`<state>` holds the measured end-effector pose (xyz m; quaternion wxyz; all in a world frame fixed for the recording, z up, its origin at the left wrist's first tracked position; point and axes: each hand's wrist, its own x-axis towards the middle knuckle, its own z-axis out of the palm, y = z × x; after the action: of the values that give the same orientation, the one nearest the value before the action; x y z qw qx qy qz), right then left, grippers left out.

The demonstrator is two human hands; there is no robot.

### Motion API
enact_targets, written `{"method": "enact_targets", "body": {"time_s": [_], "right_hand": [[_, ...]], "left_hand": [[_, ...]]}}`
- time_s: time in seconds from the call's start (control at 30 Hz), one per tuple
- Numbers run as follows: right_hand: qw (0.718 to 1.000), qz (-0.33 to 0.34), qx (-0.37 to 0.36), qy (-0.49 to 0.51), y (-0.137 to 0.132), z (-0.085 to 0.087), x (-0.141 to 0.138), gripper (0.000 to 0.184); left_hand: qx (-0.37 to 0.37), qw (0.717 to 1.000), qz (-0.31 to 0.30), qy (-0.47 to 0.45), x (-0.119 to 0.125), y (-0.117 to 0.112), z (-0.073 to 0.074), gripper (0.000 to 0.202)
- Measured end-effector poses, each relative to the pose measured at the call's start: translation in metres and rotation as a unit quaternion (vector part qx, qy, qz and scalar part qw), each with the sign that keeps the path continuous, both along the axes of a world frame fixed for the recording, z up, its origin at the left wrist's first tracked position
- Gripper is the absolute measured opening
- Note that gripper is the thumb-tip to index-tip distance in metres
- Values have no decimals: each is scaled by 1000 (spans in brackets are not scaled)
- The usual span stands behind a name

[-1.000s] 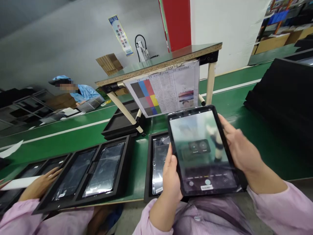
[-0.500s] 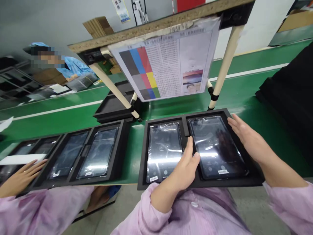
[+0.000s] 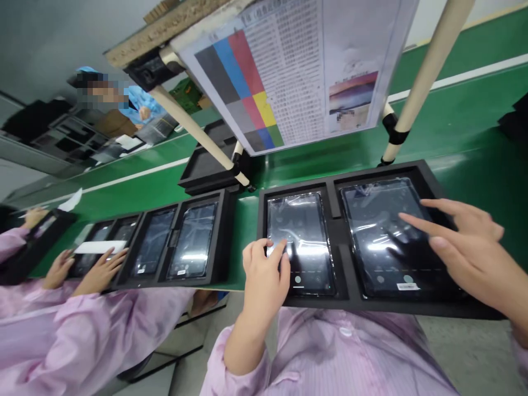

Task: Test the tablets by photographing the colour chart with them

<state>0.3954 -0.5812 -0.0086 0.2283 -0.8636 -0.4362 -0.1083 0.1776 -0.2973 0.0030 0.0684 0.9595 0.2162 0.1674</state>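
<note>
A black foam tray (image 3: 341,264) lies in front of me with two film-wrapped tablets in it. My left hand (image 3: 264,275) is over the lower left side of the left tablet (image 3: 309,231), index finger stretched onto or just above the screen. It holds nothing, and its thumb is apart. Over the right tablet (image 3: 375,236) is my right hand (image 3: 474,242), also holding nothing. Its fingers are spread, with the index fingertip at the screen; whether it touches I cannot tell. Both tablets show faint icons through the glare, and a white label sits low on the right one.
A co-worker's hands (image 3: 101,270) are at trays to the left, near a white strip (image 3: 101,247). A second tray (image 3: 223,236) with tablets stands beside mine. Behind, a pole stand (image 3: 429,82) carries a printed colour chart (image 3: 289,71); stacked black trays (image 3: 206,168) sit behind its left pole.
My left hand has moved left from the tray's divider onto the left tablet. My right hand has come from the tray's edge over the right tablet. The view has shifted, and more of the co-worker shows.
</note>
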Motion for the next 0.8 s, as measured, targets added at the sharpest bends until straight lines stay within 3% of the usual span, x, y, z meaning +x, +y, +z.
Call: {"method": "enact_targets", "body": {"time_s": [0.17,0.3,0.53,0.67,0.8], "right_hand": [[997,-82,-2,-1,-13,0,-10,55],[991,-130,5,9,-10,-6,-23,51],[989,-145,9,6,-7,-9,-25,52],[993,-118,-12,-20,-5,-6,-22,58],[991,-130,16,-11,-14,-7,-18,65]], "left_hand": [[51,996,-8,78,5,6,-14,37],[34,998,-19,58,1,11,-20,39],[-9,997,-61,51,2,5,-21,37],[-3,997,-62,54,9,-7,-15,38],[1,998,-45,51,20,-21,-9,40]]}}
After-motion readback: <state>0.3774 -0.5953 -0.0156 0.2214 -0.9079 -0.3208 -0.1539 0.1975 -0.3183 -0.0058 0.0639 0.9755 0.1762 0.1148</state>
